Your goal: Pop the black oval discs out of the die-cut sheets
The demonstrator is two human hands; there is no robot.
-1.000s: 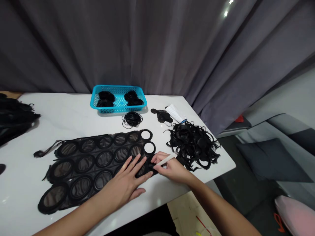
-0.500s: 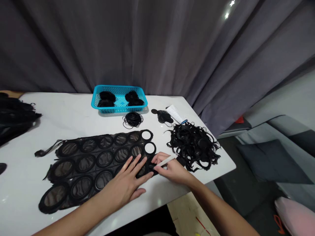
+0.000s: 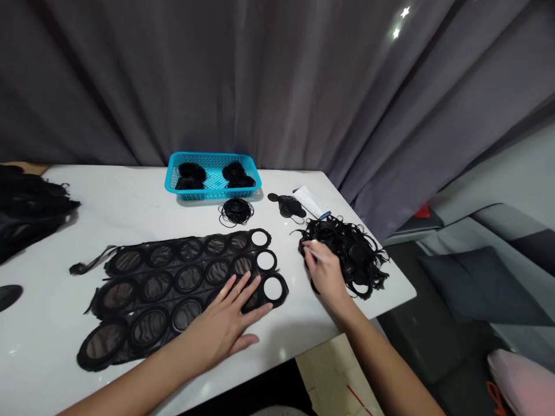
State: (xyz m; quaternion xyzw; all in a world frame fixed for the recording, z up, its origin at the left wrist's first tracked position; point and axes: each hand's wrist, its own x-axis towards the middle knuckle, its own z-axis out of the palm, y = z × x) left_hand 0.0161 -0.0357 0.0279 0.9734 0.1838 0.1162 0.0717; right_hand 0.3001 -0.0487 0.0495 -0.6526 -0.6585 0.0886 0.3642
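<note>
A black sheet of mesh rings [image 3: 173, 283] lies flat on the white table [image 3: 130, 214]. Three rings at its right end are empty holes. My left hand [image 3: 228, 323] rests flat on the sheet's right part, fingers spread. My right hand [image 3: 323, 271] is closed on a thin white tool and touches the left edge of a pile of black cut rings and scraps [image 3: 347, 251].
A blue basket [image 3: 212, 173] with black discs stands at the back. In front of it lie a small coil of thin black rings [image 3: 235, 211], a few black discs [image 3: 287, 205] and a white tube [image 3: 311, 201]. Black material [image 3: 26, 208] lies at far left. The table edge drops off at right.
My right hand left the sheet's right end and moved right to the scrap pile with the white tool. The third ring at the sheet's end is now an empty hole. Left hand stayed.
</note>
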